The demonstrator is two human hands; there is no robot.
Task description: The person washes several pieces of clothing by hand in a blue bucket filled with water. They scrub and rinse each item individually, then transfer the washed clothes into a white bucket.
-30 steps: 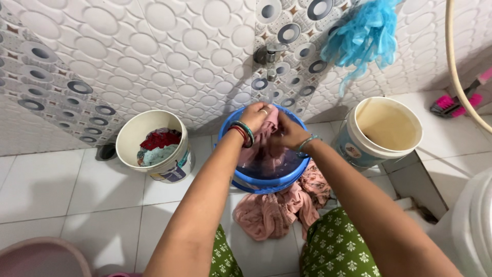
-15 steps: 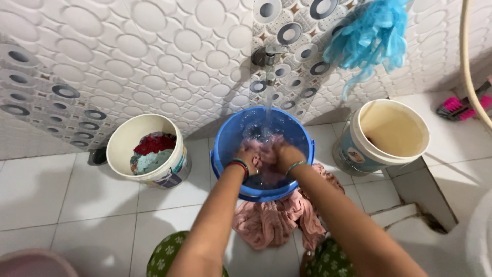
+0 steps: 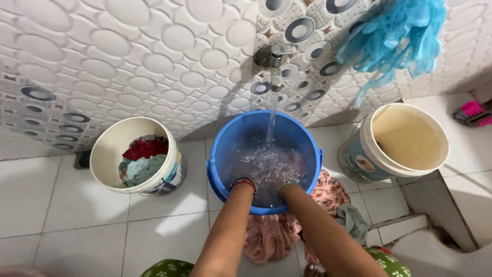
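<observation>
A blue bucket (image 3: 216, 154) stands on the tiled floor under a wall tap (image 3: 274, 54), and a stream of water (image 3: 271, 119) runs into it. My left hand (image 3: 246, 188) and my right hand (image 3: 287, 189) are plunged into the churning water up to the bangled wrists. The fingers are hidden under the surface, so what they hold cannot be made out. A pink cloth (image 3: 270, 237) lies bunched on the floor against the bucket's near side, between my forearms.
A white bucket (image 3: 101, 150) on the left holds red and pale green clothes (image 3: 139, 160). A cream bucket (image 3: 370, 150) stands to the right. A blue mesh scrubber (image 3: 401, 35) hangs on the wall. A pink brush (image 3: 474, 113) lies far right; a grey cloth (image 3: 353, 217) by my knee.
My hands held the pink cloth up at the bucket's rim, then pushed down with it into the water until they were submerged. The view has shifted closer over the bucket.
</observation>
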